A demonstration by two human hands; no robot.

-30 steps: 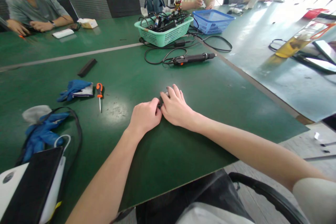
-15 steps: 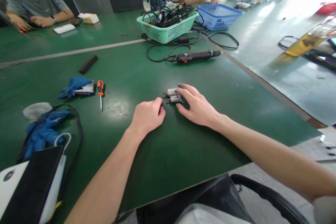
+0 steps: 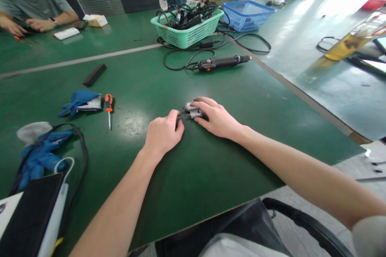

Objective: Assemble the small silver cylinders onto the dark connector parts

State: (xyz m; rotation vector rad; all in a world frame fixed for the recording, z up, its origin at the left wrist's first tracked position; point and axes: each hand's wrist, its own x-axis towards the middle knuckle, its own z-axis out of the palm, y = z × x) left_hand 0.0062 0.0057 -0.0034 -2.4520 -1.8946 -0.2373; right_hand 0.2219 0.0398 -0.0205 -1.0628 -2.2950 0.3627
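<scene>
Two small silver metal cylinders, which look like small electric motors point(image 3: 195, 114), lie side by side on the green table. My right hand point(image 3: 215, 116) reaches over them from the right. Its fingers rest on the far motor point(image 3: 189, 107) and its thumb is at the near one, so the pair sits between them. Their dark left ends point toward my left hand point(image 3: 164, 130). That hand rests just left of the motors, thumb and forefinger apart and the other fingers curled. I see nothing held in it; contact with the motor ends cannot be made out.
Ahead lies a black electric screwdriver point(image 3: 223, 63) with its cable, before a green basket point(image 3: 187, 36) of tools and a blue basket point(image 3: 247, 16). To the left are an orange-handled screwdriver point(image 3: 109, 106), blue gloves point(image 3: 81, 101), a dark bar point(image 3: 94, 75) and a phone point(image 3: 33, 213). Other people sit beyond.
My right hand has closed in around the two motors. The thumb and forefinger of my left hand have parted. The whole view has shifted slightly.
</scene>
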